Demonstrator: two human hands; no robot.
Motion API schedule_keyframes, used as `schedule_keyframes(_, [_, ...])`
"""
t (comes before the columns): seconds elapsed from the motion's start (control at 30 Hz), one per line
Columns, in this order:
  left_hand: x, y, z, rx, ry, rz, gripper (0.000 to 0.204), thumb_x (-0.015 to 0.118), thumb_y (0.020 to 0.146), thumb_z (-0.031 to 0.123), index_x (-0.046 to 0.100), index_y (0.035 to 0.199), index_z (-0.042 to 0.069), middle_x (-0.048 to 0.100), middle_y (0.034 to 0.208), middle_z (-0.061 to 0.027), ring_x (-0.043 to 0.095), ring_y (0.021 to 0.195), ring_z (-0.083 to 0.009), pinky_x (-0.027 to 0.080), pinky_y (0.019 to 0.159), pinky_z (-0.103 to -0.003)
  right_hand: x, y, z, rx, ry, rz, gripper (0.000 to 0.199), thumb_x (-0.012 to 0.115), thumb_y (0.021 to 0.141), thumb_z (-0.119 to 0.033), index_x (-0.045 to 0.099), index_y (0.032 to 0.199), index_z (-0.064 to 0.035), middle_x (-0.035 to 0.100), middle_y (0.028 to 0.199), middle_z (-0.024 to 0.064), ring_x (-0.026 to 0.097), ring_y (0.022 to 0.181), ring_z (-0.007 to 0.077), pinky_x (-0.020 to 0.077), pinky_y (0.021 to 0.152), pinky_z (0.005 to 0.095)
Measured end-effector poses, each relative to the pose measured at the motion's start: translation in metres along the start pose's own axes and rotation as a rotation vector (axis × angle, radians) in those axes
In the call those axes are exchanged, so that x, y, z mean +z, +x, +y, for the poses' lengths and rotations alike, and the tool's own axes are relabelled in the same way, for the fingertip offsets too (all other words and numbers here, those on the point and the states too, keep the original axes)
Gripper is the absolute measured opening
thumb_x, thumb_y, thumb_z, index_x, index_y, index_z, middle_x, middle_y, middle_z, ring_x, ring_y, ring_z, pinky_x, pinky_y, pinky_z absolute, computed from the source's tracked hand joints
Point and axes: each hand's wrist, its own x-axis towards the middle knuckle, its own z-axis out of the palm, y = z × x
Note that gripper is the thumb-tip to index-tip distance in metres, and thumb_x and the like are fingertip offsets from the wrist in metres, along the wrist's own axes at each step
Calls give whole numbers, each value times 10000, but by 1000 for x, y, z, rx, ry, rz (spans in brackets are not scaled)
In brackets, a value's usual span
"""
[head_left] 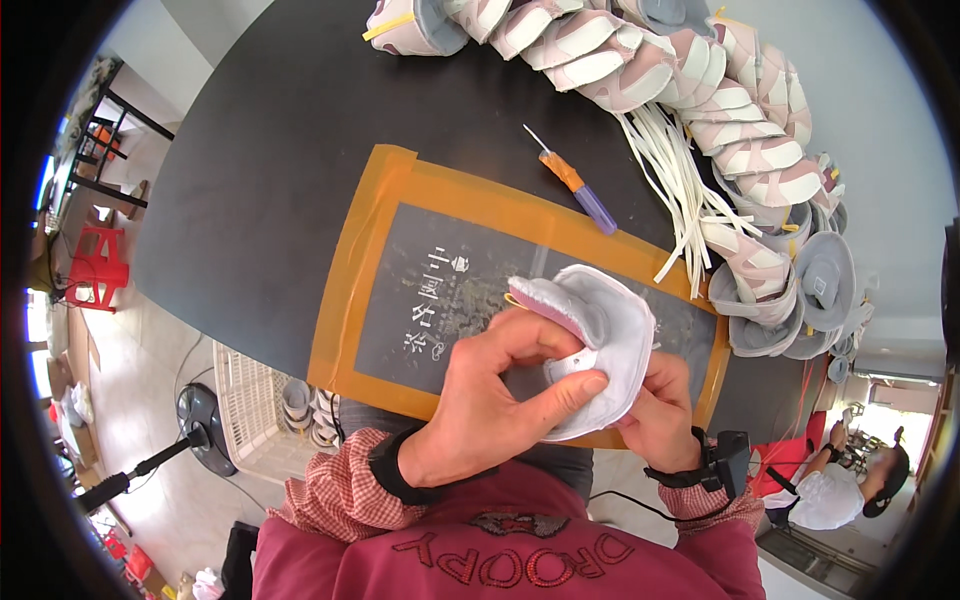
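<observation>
Shoe upper [630, 335] curves, pale grey with one pinkish flap [547, 304].

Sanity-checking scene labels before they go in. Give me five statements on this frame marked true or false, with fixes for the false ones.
1. The left hand grips a shoe upper, its thumb on the pale grey lining. True.
2. The pointed tool is in the right hand. False: it lies on the black table, beyond the taped board.
3. The right hand is at the right edge of the held upper. True.
4. The white strips lie left of the pointed tool. False: they lie to its right.
5. The red stool is at the picture's right. False: it is at the left.
</observation>
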Motion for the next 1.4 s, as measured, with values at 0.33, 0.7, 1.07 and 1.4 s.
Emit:
schedule_keyframes(0.33, [-12,10,19,378,663,151,250,733,738,-3,608,954,2,661,878,-105,637,888,-221,444,833,-335,2,18,-4,-13,-253,30,152,530,965,-87,611,892,19,531,685,-39,408,604,10,298,515,195])
schedule_keyframes(0.7, [-51,36,46,440,1001,-369,333,679,687,5,569,1001,-6,605,869,-164,588,833,-362,478,734,-431,4,38,-34,-181,-889,-98,45,595,887,-37,608,875,4,553,654,29,461,575,51,373,511,229])
schedule_keyframes(1.07, [-64,72,31,696,1067,-570,382,669,721,50,588,1089,-15,586,921,-138,576,851,-322,477,767,-403,1,63,-44,-314,-1176,-324,35,612,831,-33,595,861,-38,546,597,140,567,511,321,411,456,363])
schedule_keyframes(1.4, [-69,84,10,726,972,-621,374,667,698,44,568,1046,-49,544,888,-131,549,836,-317,443,776,-401,3,76,-37,-65,-860,-234,108,578,856,-34,654,923,4,624,683,145,614,573,205,463,545,298])
